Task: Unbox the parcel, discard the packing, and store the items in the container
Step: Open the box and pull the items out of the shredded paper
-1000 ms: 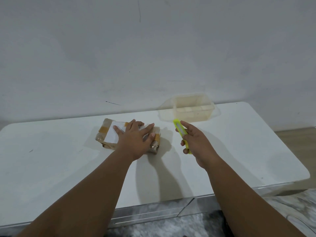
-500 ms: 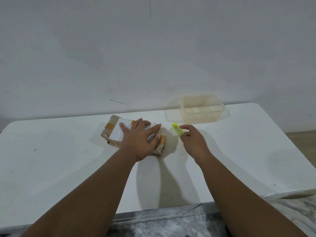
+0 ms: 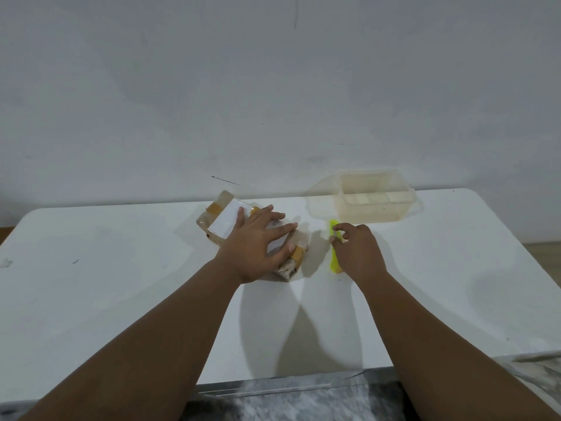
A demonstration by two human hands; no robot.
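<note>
Where left hand [image 3: 253,244] presses, parcel [image 3: 226,221] hidden (label unreadable)

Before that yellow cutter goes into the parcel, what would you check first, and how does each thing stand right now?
1. Parcel pinned flat by left hand: ok.
2. Right hand has the yellow cutter: ok.
3. Blade extended: cannot tell.
4. Left hand's fingers clear of the cutting line: not ok, they spread across the top.
5. Container open and nearby on the table: ok.
</note>
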